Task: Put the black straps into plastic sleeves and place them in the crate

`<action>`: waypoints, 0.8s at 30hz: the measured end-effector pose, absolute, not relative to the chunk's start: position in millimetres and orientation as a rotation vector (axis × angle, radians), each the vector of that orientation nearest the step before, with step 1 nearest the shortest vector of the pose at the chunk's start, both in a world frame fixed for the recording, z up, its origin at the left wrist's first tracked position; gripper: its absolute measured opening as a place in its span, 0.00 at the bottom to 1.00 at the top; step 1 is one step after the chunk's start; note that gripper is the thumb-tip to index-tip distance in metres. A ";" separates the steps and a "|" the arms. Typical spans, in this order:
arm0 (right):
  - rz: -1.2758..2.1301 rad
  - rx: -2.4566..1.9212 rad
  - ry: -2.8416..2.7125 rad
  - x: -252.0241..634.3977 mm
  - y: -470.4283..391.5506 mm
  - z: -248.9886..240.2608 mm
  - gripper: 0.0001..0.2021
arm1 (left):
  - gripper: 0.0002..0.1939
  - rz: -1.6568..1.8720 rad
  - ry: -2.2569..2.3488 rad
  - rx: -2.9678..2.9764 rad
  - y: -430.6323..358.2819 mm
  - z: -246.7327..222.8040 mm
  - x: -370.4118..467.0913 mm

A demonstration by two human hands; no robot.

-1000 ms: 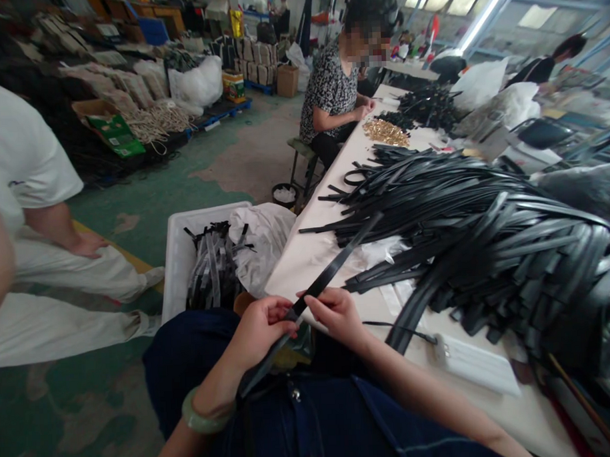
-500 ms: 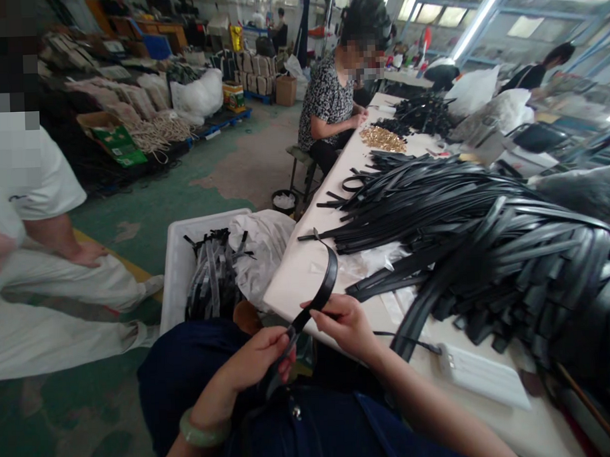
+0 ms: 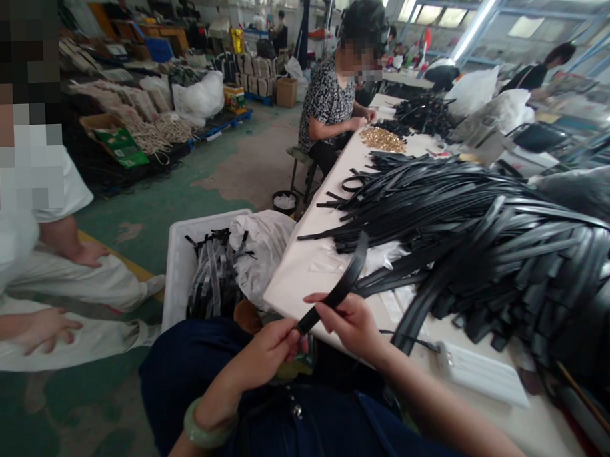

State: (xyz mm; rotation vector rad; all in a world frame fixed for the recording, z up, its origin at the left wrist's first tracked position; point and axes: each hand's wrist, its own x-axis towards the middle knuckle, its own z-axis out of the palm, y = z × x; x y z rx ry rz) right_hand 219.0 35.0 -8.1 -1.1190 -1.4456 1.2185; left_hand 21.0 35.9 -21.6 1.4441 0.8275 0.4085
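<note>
A black strap (image 3: 347, 281) runs between my two hands over the near corner of the white table (image 3: 291, 272), its far end curving up and blurred. My left hand (image 3: 276, 343), with a pale green bangle on the wrist, pinches the strap's lower end. Fingers of my right hand (image 3: 345, 320) are closed on the strap a little farther up. To the right, a large heap of black straps (image 3: 449, 210) covers much of the table. A white power strip (image 3: 485, 372) lies near the table's front edge.
Left of the table stands a white bin (image 3: 174, 273) with straps and a white cloth bag (image 3: 265, 243). A person in pale clothes (image 3: 71, 263) sits at the left. Another person (image 3: 325, 101) works beside gold-coloured pieces (image 3: 383, 139) farther up the table.
The strap's free end has swung right and straightened somewhat. Both my hands have shifted slightly right. At the left, the seated person has leaned in, and a second hand now shows on the leg.
</note>
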 end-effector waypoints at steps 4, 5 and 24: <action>1.313 -1.039 -1.582 219.6 18.6 -6.3 0.13 | 0.20 0.371 0.751 1.435 36.0 -18.2 24.3; 1.284 -1.089 -1.493 222.8 17.6 -5.5 0.14 | 0.20 0.345 0.752 1.447 36.9 -18.5 24.0; 1.062 -1.232 -1.431 214.2 21.6 -24.2 0.16 | 0.19 0.311 0.898 1.487 51.9 -20.0 34.1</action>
